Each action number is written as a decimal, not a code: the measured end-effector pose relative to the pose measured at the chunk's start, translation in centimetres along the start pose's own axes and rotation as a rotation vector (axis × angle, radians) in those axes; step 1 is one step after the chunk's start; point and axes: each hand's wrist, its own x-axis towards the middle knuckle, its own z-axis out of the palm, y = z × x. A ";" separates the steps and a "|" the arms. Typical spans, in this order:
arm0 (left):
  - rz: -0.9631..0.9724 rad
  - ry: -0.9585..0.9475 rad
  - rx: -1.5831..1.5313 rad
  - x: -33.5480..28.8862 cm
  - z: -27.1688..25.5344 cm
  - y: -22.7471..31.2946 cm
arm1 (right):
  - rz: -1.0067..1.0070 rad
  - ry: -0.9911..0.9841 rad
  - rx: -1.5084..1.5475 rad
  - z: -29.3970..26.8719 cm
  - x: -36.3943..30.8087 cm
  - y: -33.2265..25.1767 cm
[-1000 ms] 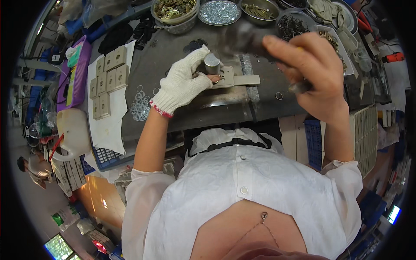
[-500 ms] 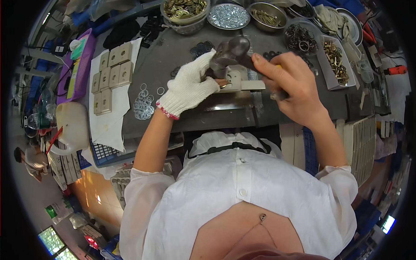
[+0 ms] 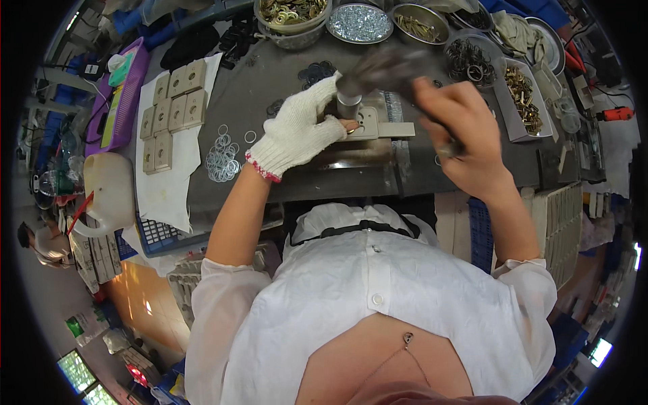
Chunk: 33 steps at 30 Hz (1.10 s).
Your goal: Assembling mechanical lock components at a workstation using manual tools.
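Note:
My left hand (image 3: 297, 128), in a white knit glove with a red-edged cuff, is closed around an upright metal punch (image 3: 349, 108). The punch stands at the left part of a beige plate (image 3: 369, 121) with holes, and a bit of brass colour shows by the thumb. In my bare right hand (image 3: 466, 131) is a hammer (image 3: 398, 67), gripped by its dark handle. Motion smears the hammer head, which is over and to the right of the punch; I cannot tell whether they touch.
Several beige plates (image 3: 177, 111) lie on white paper at the left, near loose metal rings (image 3: 223, 158). Bowls of brass pieces (image 3: 293, 12) and a dish of silvery parts (image 3: 359, 23) line the back. A white box (image 3: 520, 101) of brass parts stands right, a purple basket (image 3: 128, 94) far left.
The hammer head has moved right, uncovering the top of the punch, and is now blurred. My right hand has shifted slightly right. My left hand stays nearly in place on the punch.

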 end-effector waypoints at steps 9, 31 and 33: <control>0.005 -0.025 0.080 0.6 -0.6 -1.7 | 0.023 -0.082 -0.174 -0.2 -0.4 0.1; 0.440 0.099 0.643 -0.8 0.6 -2.5 | 0.818 0.218 -0.411 -9.5 -16.1 6.2; 0.281 0.126 0.613 -0.7 0.6 -2.9 | 0.726 0.374 0.285 -8.6 -14.6 5.8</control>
